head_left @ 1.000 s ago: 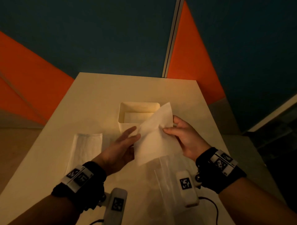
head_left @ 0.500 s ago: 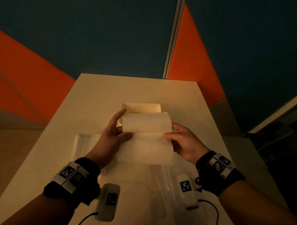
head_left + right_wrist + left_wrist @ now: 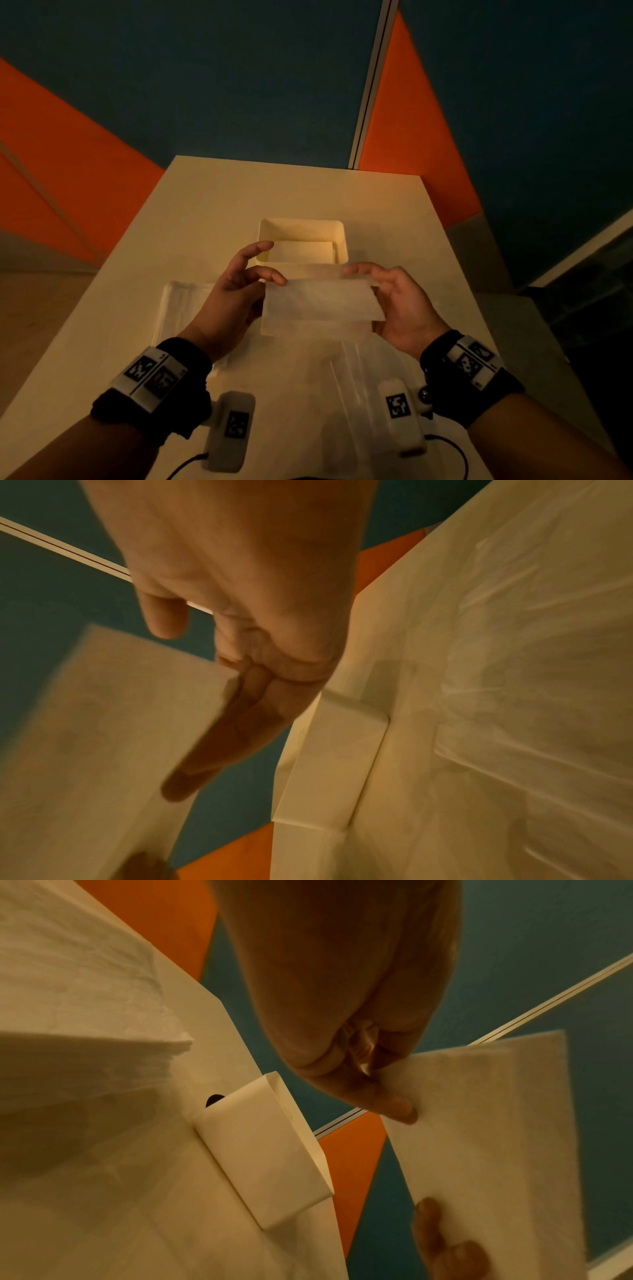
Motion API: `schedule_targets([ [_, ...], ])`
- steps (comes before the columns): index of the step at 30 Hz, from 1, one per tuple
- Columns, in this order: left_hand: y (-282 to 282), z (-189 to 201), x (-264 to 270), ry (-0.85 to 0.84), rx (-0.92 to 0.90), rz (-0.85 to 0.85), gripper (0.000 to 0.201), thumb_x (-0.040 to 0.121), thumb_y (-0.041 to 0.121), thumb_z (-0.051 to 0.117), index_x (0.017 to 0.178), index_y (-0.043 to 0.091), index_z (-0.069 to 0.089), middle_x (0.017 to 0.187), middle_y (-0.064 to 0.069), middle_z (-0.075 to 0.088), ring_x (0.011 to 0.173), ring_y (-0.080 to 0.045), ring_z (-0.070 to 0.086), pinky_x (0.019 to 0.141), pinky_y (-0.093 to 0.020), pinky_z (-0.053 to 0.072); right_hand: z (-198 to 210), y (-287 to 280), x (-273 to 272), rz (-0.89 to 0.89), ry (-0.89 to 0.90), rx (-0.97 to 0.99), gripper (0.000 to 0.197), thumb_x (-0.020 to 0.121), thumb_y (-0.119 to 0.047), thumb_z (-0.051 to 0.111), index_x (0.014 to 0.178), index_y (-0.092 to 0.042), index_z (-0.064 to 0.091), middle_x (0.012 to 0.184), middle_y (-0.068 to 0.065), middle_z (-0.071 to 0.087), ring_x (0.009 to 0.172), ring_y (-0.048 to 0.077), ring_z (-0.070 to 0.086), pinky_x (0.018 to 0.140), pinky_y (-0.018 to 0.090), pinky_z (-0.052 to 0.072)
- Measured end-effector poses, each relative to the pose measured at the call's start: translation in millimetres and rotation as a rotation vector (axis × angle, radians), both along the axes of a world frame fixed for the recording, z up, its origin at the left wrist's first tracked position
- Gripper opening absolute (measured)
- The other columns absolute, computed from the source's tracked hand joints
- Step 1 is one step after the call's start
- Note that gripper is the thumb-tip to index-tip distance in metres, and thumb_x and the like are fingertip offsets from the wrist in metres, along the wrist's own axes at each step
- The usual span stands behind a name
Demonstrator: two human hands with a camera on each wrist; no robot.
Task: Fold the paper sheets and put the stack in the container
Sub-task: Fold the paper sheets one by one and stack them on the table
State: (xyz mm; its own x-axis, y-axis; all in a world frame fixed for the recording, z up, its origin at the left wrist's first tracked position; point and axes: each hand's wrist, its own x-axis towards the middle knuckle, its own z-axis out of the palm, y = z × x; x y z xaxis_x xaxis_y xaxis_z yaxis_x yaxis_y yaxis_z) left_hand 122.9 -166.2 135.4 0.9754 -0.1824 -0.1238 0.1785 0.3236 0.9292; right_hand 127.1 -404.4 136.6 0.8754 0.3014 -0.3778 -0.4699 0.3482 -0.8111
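I hold a white paper sheet [image 3: 322,305] in the air just in front of the white container [image 3: 337,228], folded over into a wide strip. My left hand [image 3: 260,275] pinches its left end, thumb on top; the thumb [image 3: 394,1104] presses on the sheet [image 3: 479,1123] in the left wrist view. My right hand [image 3: 363,277] grips the right end, fingers [image 3: 240,723] lying along the blurred sheet [image 3: 103,723]. One folded sheet [image 3: 301,251] lies inside the container. A stack of unfolded sheets [image 3: 181,308] lies on the table, partly under my left hand.
Crumpled clear plastic wrap [image 3: 342,377] lies on the table [image 3: 205,205] near me, below the sheet. The container [image 3: 267,1150] stands mid-table, with bare tabletop behind it. Orange and teal wall panels rise beyond the table's far edge.
The sheet went from hanging by a corner to being spread between both hands. Its top half has come down toward me, leaving a narrower strip. The hands have moved apart to its ends.
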Motion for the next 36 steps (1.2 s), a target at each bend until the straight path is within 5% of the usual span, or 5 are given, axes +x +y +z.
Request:
schedule_targets([
  [4, 0.5, 2.9, -4.2, 0.049, 0.038, -0.022, 0.045, 0.094, -0.007, 0.031, 0.111, 0.025, 0.058, 0.093, -0.009, 0.065, 0.091, -0.033, 0.056, 0.082, -0.042, 0.053, -3.9, 3.7, -2.4, 0.06, -0.149, -0.245, 0.046, 0.083, 0.002, 0.063, 0.121, -0.023, 0.054, 0.089, 0.007, 0.069, 0.078, 0.019, 0.065, 0.065, 0.032, 0.053],
  [8, 5.6, 6.7, -7.3, 0.085, 0.194, -0.157, 0.03, 0.077, 0.038, 0.054, 0.105, 0.033, 0.064, 0.113, 0.001, 0.064, 0.101, -0.026, 0.063, 0.087, -0.039, 0.055, 2.3, 9.8, -8.1, 0.221, -0.288, -0.358, 0.068, 0.075, 0.015, 0.067, 0.121, -0.032, 0.051, 0.088, 0.011, 0.07, 0.082, 0.022, 0.067, 0.072, 0.037, 0.056],
  [14, -1.9, 4.9, -19.4, 0.041, 0.485, -0.675, 0.031, 0.082, -0.004, 0.064, 0.093, 0.022, 0.073, 0.1, 0.021, 0.069, 0.094, 0.008, 0.061, 0.076, -0.008, 0.047, 12.9, 28.3, -12.5, 0.533, -0.448, -0.545, 0.069, 0.075, 0.005, 0.072, 0.127, -0.033, 0.047, 0.074, -0.003, 0.066, 0.068, 0.01, 0.061, 0.061, 0.025, 0.049],
  [24, 85.1, -25.9, -31.1, 0.212, 0.435, 0.184, 0.03, 0.085, 0.001, 0.061, 0.095, 0.025, 0.075, 0.109, -0.007, 0.068, 0.09, -0.032, 0.066, 0.066, -0.036, 0.058, -13.9, -15.5, 6.8, 0.04, -0.148, -0.68, 0.032, 0.086, 0.0, 0.061, 0.114, -0.014, 0.054, 0.083, 0.015, 0.066, 0.064, 0.024, 0.062, 0.053, 0.031, 0.047],
  [36, 112.9, -60.7, -31.3, 0.041, 1.285, 0.204, 0.03, 0.084, 0.005, 0.065, 0.112, 0.014, 0.067, 0.118, -0.017, 0.059, 0.098, -0.036, 0.056, 0.083, -0.039, 0.042, -56.6, -77.2, 33.3, 0.467, -0.093, -1.604, 0.061, 0.074, -0.004, 0.075, 0.125, -0.024, 0.05, 0.122, 0.003, 0.052, 0.111, 0.023, 0.053, 0.091, 0.036, 0.05],
])
